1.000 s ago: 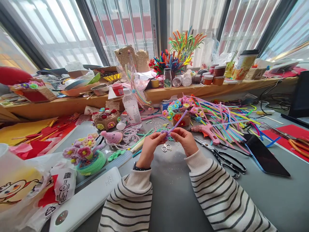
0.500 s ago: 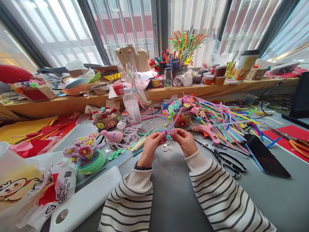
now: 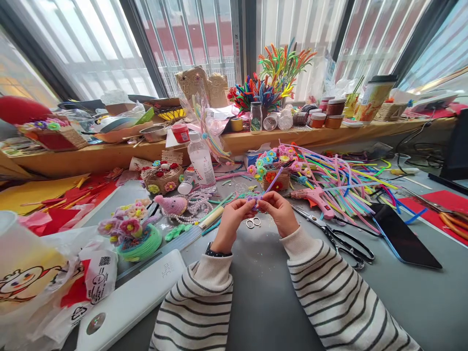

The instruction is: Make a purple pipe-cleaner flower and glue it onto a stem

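My left hand (image 3: 231, 223) and my right hand (image 3: 280, 214) meet above the grey table (image 3: 263, 292), both pinched on a purple pipe cleaner (image 3: 269, 187) whose free end slants up and to the right. A small coiled part of it sits between my fingertips. Small silver scissors (image 3: 252, 223) lie on the table just under my hands. Both sleeves are white with black stripes.
A pink glue gun (image 3: 315, 198), black scissors (image 3: 341, 239) and a dark phone (image 3: 400, 235) lie to the right, beside a heap of coloured pipe cleaners (image 3: 340, 175). Flower baskets (image 3: 161, 178), a green flower pot (image 3: 137, 239), a water bottle (image 3: 201, 163) and a white power bank (image 3: 127, 302) sit to the left.
My hands have stayed together at the same spot, with small finger movements on the purple pipe cleaner. Its free end points a little more upright.
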`<act>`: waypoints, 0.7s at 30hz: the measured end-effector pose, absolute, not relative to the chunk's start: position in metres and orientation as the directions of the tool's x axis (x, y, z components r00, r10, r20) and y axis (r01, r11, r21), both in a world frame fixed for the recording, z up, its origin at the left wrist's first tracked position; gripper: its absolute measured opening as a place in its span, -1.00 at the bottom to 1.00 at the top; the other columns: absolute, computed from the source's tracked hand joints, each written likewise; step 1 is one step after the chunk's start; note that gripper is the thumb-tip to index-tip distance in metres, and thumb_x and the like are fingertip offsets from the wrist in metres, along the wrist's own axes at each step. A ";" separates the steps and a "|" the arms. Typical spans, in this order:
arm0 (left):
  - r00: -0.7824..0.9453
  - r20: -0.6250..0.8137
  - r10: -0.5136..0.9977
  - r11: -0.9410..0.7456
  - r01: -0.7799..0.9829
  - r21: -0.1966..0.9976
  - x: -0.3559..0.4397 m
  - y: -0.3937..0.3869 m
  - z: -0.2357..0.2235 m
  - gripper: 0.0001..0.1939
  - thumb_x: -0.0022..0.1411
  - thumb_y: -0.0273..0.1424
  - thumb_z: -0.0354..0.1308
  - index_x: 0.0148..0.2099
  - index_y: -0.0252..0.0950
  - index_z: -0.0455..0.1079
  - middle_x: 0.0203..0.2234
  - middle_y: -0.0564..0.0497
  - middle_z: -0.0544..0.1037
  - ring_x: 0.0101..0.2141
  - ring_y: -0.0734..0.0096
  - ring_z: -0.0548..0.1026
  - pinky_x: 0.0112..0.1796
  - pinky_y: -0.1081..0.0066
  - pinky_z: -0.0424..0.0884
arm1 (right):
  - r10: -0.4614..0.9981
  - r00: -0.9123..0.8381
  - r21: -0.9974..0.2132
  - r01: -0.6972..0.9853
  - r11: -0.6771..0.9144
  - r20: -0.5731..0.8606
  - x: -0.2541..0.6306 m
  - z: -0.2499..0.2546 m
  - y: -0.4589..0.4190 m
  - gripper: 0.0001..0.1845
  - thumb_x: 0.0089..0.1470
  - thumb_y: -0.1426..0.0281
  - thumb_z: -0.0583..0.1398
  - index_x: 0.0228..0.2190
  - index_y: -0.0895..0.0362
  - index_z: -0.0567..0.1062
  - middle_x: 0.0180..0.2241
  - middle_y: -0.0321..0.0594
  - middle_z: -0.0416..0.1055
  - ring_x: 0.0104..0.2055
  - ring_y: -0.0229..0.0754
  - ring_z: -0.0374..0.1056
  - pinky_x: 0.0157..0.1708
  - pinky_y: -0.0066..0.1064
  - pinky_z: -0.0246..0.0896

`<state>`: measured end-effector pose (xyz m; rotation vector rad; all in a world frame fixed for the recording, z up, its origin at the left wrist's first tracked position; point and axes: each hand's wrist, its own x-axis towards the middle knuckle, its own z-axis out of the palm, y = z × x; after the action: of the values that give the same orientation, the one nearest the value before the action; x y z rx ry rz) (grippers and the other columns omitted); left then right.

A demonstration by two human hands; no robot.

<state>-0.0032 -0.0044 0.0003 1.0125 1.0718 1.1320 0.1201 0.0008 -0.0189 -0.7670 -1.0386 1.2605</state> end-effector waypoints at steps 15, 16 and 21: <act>0.042 -0.084 0.996 0.093 -0.315 0.945 -0.005 -0.003 0.000 -0.78 -0.20 -0.40 0.25 -0.43 -0.39 0.38 -0.53 0.04 0.47 -0.47 0.52 0.43 -0.32 0.42 0.37 | 0.908 0.094 -0.912 -0.017 0.411 0.407 0.122 -0.024 0.000 -0.82 -0.16 0.39 0.18 -0.39 0.14 0.43 -0.39 -0.24 0.41 -0.36 -0.26 0.33 -0.33 -0.41 0.26; 0.038 -0.088 0.995 0.096 -0.322 0.942 -0.005 -0.003 0.000 -0.79 -0.20 -0.40 0.25 -0.44 -0.39 0.38 -0.54 0.04 0.46 -0.47 0.52 0.42 -0.33 0.42 0.37 | 0.889 0.092 -0.893 0.036 0.448 0.449 0.123 -0.024 -0.001 -0.83 -0.14 0.40 0.16 -0.39 0.14 0.43 -0.39 -0.23 0.40 -0.36 -0.26 0.33 -0.34 -0.42 0.26; 0.032 -0.095 0.995 0.100 -0.344 0.934 -0.005 -0.003 0.000 -0.81 -0.19 -0.39 0.24 -0.46 -0.38 0.38 -0.56 0.05 0.45 -0.48 0.53 0.41 -0.33 0.41 0.37 | 0.782 0.042 -0.760 0.271 0.590 0.622 0.124 -0.021 -0.005 -0.85 -0.09 0.49 0.09 -0.42 0.12 0.44 -0.43 -0.25 0.39 -0.42 -0.30 0.31 -0.40 -0.46 0.26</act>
<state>-0.0049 -0.0033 -0.0001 0.8853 0.9821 1.2725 0.1237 -0.0048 -0.0205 -0.9258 -1.5260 0.4924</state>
